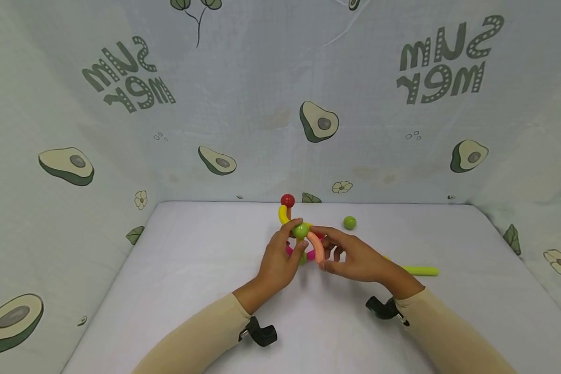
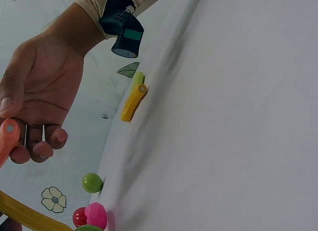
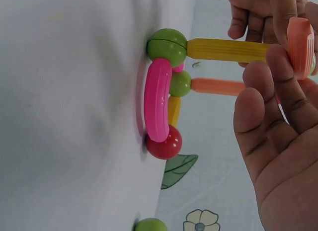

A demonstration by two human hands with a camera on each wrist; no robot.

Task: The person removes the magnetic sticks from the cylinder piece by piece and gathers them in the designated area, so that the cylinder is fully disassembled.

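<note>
A small construction of balls and magnet-tipped sticks stands between my hands. My left hand (image 1: 277, 257) grips the green ball (image 1: 301, 230) at the top of its near side, over an upright yellow stick (image 3: 226, 49). In my right hand (image 1: 357, 257), thumb and fingers pinch a curved orange stick (image 1: 317, 248), its upper end right at that ball. The stick's lower end, with a grey magnet, shows free in the left wrist view. Below, a curved pink stick (image 3: 157, 99) joins a green ball (image 3: 166, 46) and a red ball (image 3: 165, 142). Another red ball (image 1: 287, 200) tops the far side beside a curved yellow stick (image 1: 282, 214).
A loose green ball (image 1: 349, 223) lies behind my right hand. Right of that hand rest a lime-green stick (image 1: 421, 270) and a yellow stick (image 2: 131, 106), partly hidden in the head view. Printed cloth (image 1: 262, 119) hangs behind the white table (image 1: 205, 244).
</note>
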